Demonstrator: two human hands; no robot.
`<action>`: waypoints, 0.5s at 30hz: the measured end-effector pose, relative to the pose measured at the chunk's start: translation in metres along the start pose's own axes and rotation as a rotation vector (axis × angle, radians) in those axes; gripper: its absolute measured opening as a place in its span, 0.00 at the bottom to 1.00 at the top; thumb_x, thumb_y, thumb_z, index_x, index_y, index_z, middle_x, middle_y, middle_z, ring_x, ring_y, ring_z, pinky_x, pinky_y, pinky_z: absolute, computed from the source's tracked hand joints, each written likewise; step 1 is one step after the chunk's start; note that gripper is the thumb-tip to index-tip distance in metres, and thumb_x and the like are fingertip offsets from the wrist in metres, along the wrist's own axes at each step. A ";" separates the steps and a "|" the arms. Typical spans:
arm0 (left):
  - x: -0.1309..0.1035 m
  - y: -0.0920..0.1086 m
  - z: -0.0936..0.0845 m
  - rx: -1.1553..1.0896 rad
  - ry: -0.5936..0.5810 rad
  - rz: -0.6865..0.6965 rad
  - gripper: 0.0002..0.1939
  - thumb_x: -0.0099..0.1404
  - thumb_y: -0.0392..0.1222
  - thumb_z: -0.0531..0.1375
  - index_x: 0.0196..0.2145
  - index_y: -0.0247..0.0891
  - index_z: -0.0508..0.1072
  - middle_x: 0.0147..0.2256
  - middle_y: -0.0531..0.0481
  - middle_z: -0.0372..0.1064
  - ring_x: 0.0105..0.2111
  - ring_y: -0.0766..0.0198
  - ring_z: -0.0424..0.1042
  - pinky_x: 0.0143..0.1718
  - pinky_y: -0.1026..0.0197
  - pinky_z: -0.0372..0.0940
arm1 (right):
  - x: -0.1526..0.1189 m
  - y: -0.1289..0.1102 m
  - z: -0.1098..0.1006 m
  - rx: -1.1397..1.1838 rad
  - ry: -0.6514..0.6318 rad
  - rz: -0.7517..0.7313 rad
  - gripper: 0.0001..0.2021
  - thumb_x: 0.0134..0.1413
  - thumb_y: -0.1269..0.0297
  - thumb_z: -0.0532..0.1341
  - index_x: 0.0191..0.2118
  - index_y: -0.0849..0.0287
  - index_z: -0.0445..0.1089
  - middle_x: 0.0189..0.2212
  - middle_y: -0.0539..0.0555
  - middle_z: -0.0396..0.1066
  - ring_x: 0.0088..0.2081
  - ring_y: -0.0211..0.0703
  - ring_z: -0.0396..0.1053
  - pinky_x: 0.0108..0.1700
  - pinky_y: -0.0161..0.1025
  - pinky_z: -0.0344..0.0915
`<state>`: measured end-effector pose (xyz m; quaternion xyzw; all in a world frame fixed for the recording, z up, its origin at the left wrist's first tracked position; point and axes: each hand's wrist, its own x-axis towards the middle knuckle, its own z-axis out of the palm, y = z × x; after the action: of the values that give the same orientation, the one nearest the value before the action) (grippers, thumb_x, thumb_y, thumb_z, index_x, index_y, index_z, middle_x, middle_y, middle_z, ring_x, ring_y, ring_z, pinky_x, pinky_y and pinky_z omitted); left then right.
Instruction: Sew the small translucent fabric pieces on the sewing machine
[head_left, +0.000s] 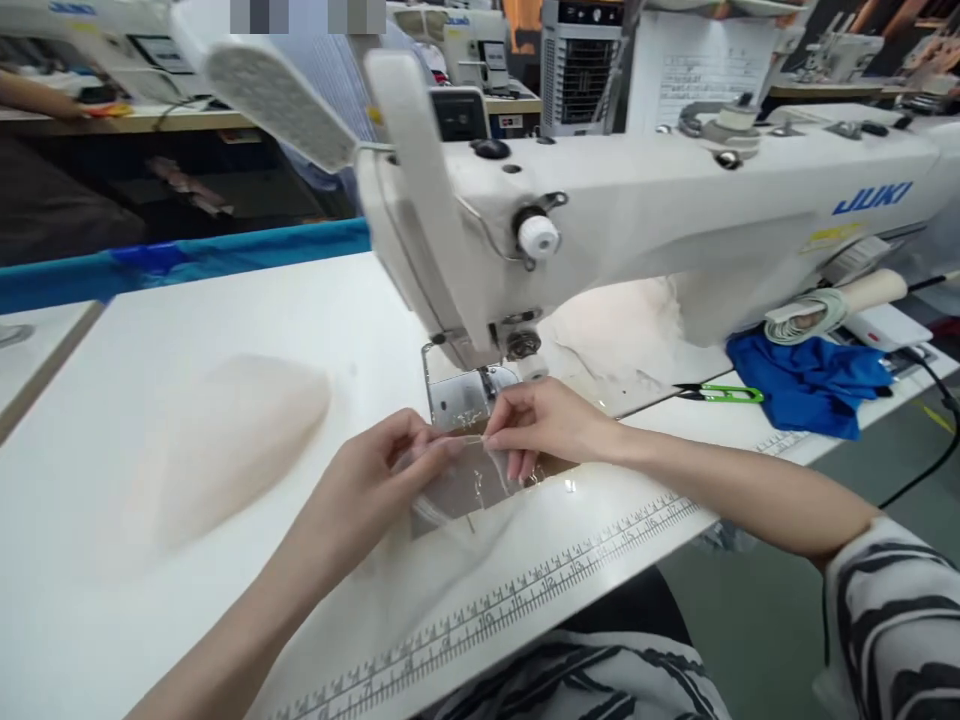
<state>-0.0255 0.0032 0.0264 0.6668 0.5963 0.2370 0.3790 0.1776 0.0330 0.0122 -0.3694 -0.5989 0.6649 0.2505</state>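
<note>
Just in front of the white sewing machine's needle area, my left hand pinches a piece of thin, see-through fabric between thumb and fingers. Close by on the right, my right hand pinches the same fabric's edge, so a short stretch runs taut between the fingertips. The rest of it hangs below over the table and is hard to make out. Behind my hands lies the metal needle plate, with the presser foot partly hidden by my right hand.
Pale sheer fabric lies on the table at left; another pale piece sits under the machine arm. To the right are green-handled thread snips, a blue cloth and coiled cord. A printed ruler follows the front edge. People are behind.
</note>
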 end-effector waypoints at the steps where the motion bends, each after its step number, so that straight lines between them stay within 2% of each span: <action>1: -0.002 -0.001 0.002 -0.009 0.031 -0.006 0.23 0.58 0.56 0.59 0.21 0.40 0.52 0.21 0.54 0.63 0.23 0.66 0.63 0.22 0.66 0.55 | 0.000 0.002 0.000 0.020 0.004 -0.022 0.06 0.50 0.68 0.65 0.29 0.61 0.67 0.19 0.47 0.70 0.23 0.35 0.73 0.27 0.32 0.74; 4: -0.007 0.001 0.005 0.016 0.121 -0.002 0.25 0.57 0.55 0.60 0.20 0.40 0.48 0.16 0.58 0.51 0.17 0.70 0.52 0.18 0.67 0.49 | 0.000 0.007 0.001 0.012 0.026 -0.109 0.04 0.50 0.69 0.64 0.29 0.60 0.67 0.23 0.48 0.71 0.27 0.35 0.74 0.33 0.35 0.75; 6: -0.008 0.005 0.007 0.068 0.128 0.035 0.23 0.55 0.54 0.62 0.20 0.40 0.52 0.16 0.59 0.48 0.16 0.71 0.49 0.17 0.67 0.46 | -0.002 0.008 0.002 -0.042 0.055 -0.166 0.03 0.52 0.70 0.62 0.29 0.59 0.67 0.23 0.48 0.71 0.27 0.35 0.73 0.33 0.35 0.74; 7: -0.009 0.007 0.007 0.108 0.108 0.055 0.20 0.55 0.54 0.62 0.22 0.41 0.57 0.15 0.60 0.49 0.16 0.70 0.50 0.17 0.67 0.47 | -0.004 0.008 0.003 -0.080 0.073 -0.190 0.03 0.53 0.69 0.61 0.29 0.59 0.67 0.23 0.48 0.70 0.27 0.35 0.72 0.33 0.36 0.74; 9: -0.010 0.009 0.009 0.217 0.076 0.100 0.13 0.56 0.53 0.62 0.32 0.43 0.67 0.16 0.60 0.56 0.16 0.69 0.54 0.19 0.66 0.49 | -0.007 0.008 0.003 -0.178 0.114 -0.245 0.03 0.54 0.69 0.61 0.30 0.59 0.67 0.23 0.47 0.70 0.26 0.35 0.71 0.32 0.35 0.72; 11: -0.011 0.009 0.012 0.353 0.126 0.163 0.12 0.60 0.51 0.59 0.40 0.45 0.71 0.16 0.59 0.61 0.16 0.68 0.57 0.20 0.65 0.50 | -0.010 0.007 0.003 -0.318 0.179 -0.333 0.03 0.55 0.69 0.60 0.30 0.58 0.68 0.24 0.48 0.71 0.26 0.35 0.70 0.31 0.34 0.69; 15: -0.012 -0.001 0.018 0.512 0.343 0.354 0.10 0.64 0.47 0.55 0.34 0.47 0.77 0.18 0.56 0.68 0.17 0.68 0.59 0.23 0.64 0.51 | -0.011 0.010 0.003 -0.592 0.267 -0.522 0.03 0.56 0.69 0.59 0.32 0.56 0.69 0.28 0.48 0.71 0.29 0.35 0.68 0.31 0.34 0.66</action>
<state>-0.0150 -0.0126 0.0164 0.7835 0.5667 0.2505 0.0470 0.1826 0.0211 0.0045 -0.3443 -0.8000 0.3247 0.3688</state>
